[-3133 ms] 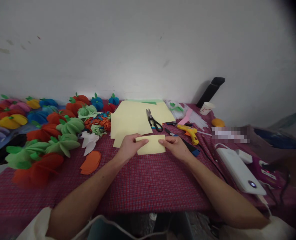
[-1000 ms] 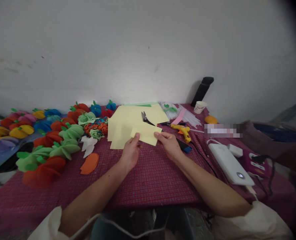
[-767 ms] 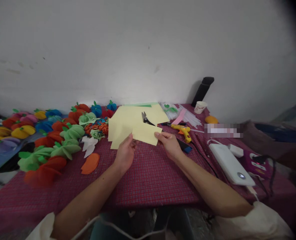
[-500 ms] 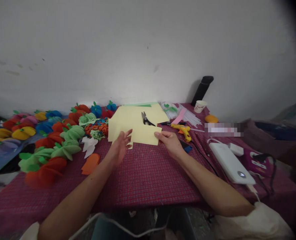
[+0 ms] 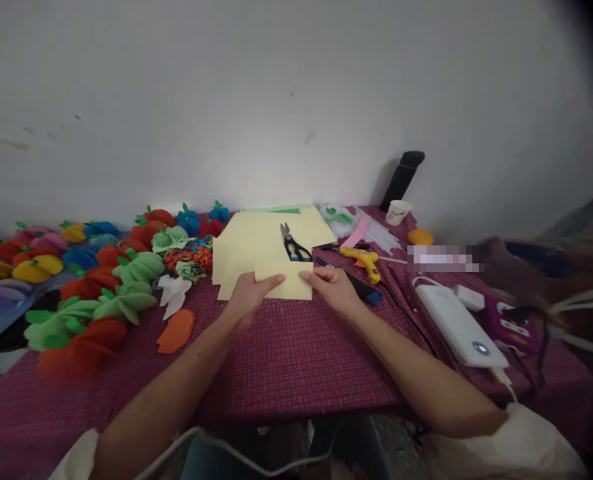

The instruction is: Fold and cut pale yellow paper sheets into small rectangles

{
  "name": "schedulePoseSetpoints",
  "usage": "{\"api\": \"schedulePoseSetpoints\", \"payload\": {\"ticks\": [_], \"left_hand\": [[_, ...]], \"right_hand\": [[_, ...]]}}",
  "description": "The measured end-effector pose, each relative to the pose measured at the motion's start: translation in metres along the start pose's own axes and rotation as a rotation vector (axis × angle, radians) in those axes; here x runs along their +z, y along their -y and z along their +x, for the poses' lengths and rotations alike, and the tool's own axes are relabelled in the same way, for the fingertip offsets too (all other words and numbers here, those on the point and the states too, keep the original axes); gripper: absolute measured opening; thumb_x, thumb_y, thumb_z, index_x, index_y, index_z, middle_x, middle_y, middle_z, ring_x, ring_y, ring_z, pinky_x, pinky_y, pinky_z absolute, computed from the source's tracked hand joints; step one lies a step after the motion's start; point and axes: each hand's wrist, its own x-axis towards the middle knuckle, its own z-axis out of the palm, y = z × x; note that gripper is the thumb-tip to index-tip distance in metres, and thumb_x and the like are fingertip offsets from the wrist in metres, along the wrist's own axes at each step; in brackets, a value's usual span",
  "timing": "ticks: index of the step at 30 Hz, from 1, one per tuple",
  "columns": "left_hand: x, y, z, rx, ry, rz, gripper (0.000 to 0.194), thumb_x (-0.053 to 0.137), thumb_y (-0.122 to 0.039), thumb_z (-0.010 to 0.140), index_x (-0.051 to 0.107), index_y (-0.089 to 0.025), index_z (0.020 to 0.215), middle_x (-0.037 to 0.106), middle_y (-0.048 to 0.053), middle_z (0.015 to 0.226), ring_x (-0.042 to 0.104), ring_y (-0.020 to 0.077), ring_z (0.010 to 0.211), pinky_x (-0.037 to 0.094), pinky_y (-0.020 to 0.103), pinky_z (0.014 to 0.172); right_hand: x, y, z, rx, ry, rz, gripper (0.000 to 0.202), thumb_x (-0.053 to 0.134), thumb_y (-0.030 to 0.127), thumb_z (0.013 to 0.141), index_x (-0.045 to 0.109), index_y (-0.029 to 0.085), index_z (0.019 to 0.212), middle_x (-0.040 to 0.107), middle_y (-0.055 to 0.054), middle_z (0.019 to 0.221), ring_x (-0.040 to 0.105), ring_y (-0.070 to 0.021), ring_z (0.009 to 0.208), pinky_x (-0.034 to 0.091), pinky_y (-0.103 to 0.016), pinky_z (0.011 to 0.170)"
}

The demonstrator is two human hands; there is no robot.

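Head view: one view only. Left hand pinches the left side of a pale yellow card, thumb laid across its face. Right hand grasps the same card near its right edge, thumb on top; fingers behind are hidden. The card is in front of the scissors, overlapping in view the near edge of the yellow sheets. Whether it touches them, or has more than one layer, cannot be told. The scissors lie on the sheets, blades pointing away. The glue gun and a blue-ended tool are on the cloth, the tool just beside the right hand.

Assessment: the step in hand appears to be handling the card squarely between both hands. Good practice: equal, light thumb pressure, both ends level, edges matched if layered, no pulling or creasing, and the right hand kept off the tool.
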Motion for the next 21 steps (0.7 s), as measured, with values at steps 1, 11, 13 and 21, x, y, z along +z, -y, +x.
{"api": "schedulePoseSetpoints", "payload": {"ticks": [1,11,13,21], "left_hand": [[0.0,0.002,0.0,-0.007,-0.002,0.006,0.038,0.071,-0.031,0.06,0.065,-0.011,0.091,0.068,0.009,0.087,0.063,0.023,0.081,0.047,0.036,0.079],[-0.001,0.01,-0.001,-0.006,-0.032,0.007,0.041,0.072,-0.032,0.058,0.066,-0.01,0.091,0.068,0.011,0.089,0.063,0.0226,0.078,0.047,0.036,0.078],[-0.001,0.009,-0.001,0.011,-0.053,0.005,0.041,0.072,-0.033,0.057,0.066,-0.01,0.091,0.068,0.011,0.09,0.063,0.0221,0.079,0.047,0.035,0.078],[0.003,0.014,-0.001,0.101,-0.049,0.069,0.034,0.069,-0.032,0.062,0.067,-0.01,0.087,0.068,0.009,0.088,0.062,0.021,0.078,0.047,0.032,0.073]], "right_hand": [[0.0,0.0,0.0,-0.008,-0.027,0.001,0.026,0.057,0.04,0.071,0.069,0.017,0.077,0.065,0.0,0.072,0.055,-0.0132,0.063,0.042,-0.026,0.061],[-0.001,-0.005,0.003,0.053,-0.083,0.079,0.027,0.059,0.041,0.069,0.069,0.019,0.081,0.067,-0.002,0.077,0.058,-0.0156,0.069,0.044,-0.029,0.067],[0.0,-0.004,0.001,0.138,0.046,0.158,0.031,0.06,0.041,0.068,0.068,0.019,0.088,0.068,-0.003,0.082,0.06,-0.0162,0.073,0.044,-0.031,0.073],[0.003,-0.009,-0.004,0.282,0.307,0.09,0.029,0.069,0.035,0.058,0.068,0.011,0.074,0.068,-0.006,0.079,0.059,-0.0161,0.075,0.041,-0.033,0.079]]}}
